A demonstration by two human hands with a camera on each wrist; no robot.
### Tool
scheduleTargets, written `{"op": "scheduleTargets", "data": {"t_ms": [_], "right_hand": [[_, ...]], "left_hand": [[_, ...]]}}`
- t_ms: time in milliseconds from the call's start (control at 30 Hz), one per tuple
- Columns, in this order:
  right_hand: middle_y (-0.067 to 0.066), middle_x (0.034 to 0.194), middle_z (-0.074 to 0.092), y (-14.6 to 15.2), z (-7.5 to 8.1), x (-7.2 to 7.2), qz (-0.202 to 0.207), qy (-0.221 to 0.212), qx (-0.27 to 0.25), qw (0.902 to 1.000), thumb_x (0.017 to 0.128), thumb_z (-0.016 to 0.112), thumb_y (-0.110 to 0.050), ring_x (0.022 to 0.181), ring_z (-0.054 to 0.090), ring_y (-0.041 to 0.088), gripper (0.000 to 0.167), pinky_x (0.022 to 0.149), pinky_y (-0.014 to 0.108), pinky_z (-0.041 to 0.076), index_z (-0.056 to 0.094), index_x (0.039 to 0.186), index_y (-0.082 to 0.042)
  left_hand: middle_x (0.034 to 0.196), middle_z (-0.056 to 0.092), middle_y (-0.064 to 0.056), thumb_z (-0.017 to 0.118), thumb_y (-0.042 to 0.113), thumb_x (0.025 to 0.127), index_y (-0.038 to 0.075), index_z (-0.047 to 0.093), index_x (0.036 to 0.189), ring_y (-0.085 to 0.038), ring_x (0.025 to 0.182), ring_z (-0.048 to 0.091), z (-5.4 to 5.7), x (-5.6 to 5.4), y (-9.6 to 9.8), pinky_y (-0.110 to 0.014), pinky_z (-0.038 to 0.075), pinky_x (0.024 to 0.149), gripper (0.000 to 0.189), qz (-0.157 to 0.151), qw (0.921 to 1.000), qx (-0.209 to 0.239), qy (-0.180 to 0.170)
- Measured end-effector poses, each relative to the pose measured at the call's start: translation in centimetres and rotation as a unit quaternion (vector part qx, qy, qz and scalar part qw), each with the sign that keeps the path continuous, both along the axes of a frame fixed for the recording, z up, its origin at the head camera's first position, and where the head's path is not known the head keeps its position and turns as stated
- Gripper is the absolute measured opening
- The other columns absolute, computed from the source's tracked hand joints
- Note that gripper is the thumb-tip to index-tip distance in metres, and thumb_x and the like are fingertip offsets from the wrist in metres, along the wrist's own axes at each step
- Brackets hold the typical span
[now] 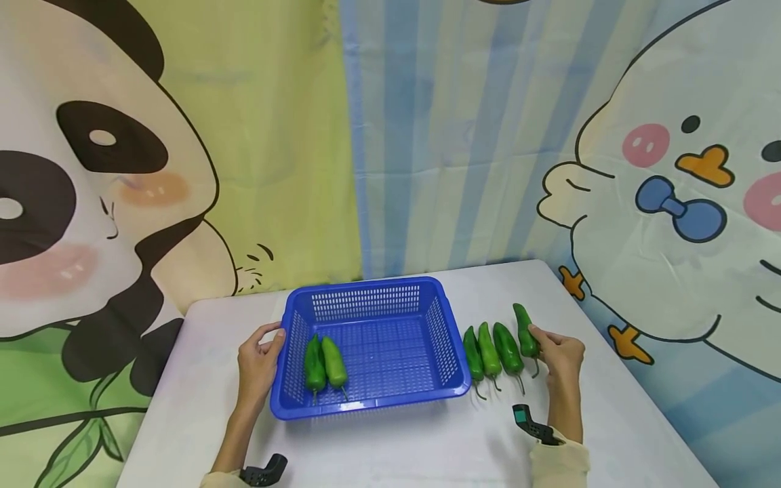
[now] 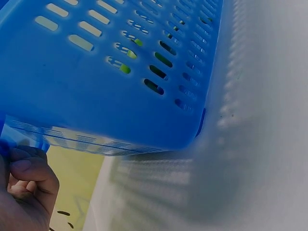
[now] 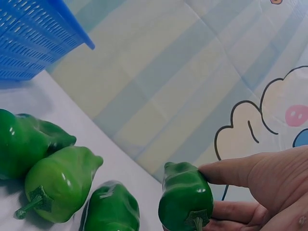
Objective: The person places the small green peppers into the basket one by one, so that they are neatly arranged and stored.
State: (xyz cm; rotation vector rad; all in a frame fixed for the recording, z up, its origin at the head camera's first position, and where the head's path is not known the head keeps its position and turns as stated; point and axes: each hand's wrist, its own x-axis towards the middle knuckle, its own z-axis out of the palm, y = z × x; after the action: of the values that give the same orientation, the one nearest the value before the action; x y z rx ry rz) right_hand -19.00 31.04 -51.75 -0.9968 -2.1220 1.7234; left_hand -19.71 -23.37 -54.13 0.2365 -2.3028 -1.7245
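Observation:
A blue plastic basket (image 1: pixel 390 366) with slotted walls stands on the white table, two green peppers (image 1: pixel 334 362) lying side by side at its left end. At its left rim, my left hand (image 1: pixel 259 359) grips the edge with curled fingers, which also show in the left wrist view. To the right of the basket, my right hand (image 1: pixel 563 352) pinches a dark green pepper (image 3: pixel 185 199) between thumb and fingers. Whether that pepper is off the table is hard to tell. Just left of it, three more peppers (image 1: pixel 508 349) lie in a row, stems toward me.
The white table (image 1: pixel 390 454) ends at a back edge just behind the basket. Behind it hang a yellow-green curtain with a panda (image 1: pixel 110 169) and a blue striped one with a white chick (image 1: pixel 659 271). A black device (image 1: pixel 537 427) is strapped to each wrist.

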Motion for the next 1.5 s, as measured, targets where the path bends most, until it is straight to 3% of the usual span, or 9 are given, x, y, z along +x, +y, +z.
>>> {"op": "scheduleTargets", "data": {"t_ms": [567,1033,1133,1333,1500], "right_hand": [[0.020,0.130,0.062,-0.3,0.5,-0.3,0.003,0.007,-0.036,0.9993,0.103,0.076,-0.027,0.075,0.063,0.000,0.059,0.066,0.013,0.058,0.062,0.142,0.015],[0.021,0.129,0.065,-0.7,0.7,-0.4,0.019,0.013,-0.040,0.9989,0.102,0.079,-0.030,0.077,0.065,0.001,0.063,0.067,0.013,0.057,0.062,0.142,0.015],[0.017,0.120,0.069,-0.9,0.9,-0.3,0.020,0.015,-0.038,0.9990,0.102,0.079,-0.030,0.075,0.066,0.000,0.062,0.067,0.013,0.058,0.063,0.141,0.015],[-0.003,0.088,0.071,-1.2,1.3,-0.1,0.028,0.038,-0.037,0.9982,0.101,0.079,-0.025,0.071,0.069,0.001,0.059,0.065,0.015,0.059,0.064,0.137,0.019],[-0.006,0.082,0.070,-1.3,1.6,-0.1,0.036,0.048,-0.038,0.9975,0.101,0.080,-0.024,0.069,0.070,0.001,0.059,0.064,0.016,0.060,0.063,0.136,0.021]], "left_hand": [[0.103,0.081,-0.031,0.062,0.028,0.113,0.003,0.068,0.140,-0.002,0.063,0.075,0.0,0.0,0.0,-0.022,0.059,0.058,0.037,-0.004,0.9999,0.009,0.003],[0.103,0.081,-0.030,0.062,0.031,0.113,0.003,0.068,0.140,-0.003,0.062,0.074,0.1,0.1,0.0,-0.022,0.058,0.057,0.039,-0.001,1.0000,0.000,-0.002],[0.101,0.081,-0.030,0.062,0.031,0.113,0.003,0.068,0.140,-0.003,0.062,0.074,0.1,0.0,0.0,-0.022,0.058,0.057,0.039,0.000,1.0000,0.002,-0.001],[0.097,0.081,-0.029,0.062,0.030,0.113,0.003,0.069,0.139,-0.004,0.059,0.073,-0.1,-0.1,-0.1,-0.022,0.056,0.053,0.038,0.002,1.0000,-0.005,0.002],[0.098,0.081,-0.030,0.062,0.030,0.113,0.004,0.069,0.139,-0.004,0.059,0.072,-0.1,-0.2,0.0,-0.022,0.055,0.053,0.038,0.001,0.9999,-0.011,0.001]]}}
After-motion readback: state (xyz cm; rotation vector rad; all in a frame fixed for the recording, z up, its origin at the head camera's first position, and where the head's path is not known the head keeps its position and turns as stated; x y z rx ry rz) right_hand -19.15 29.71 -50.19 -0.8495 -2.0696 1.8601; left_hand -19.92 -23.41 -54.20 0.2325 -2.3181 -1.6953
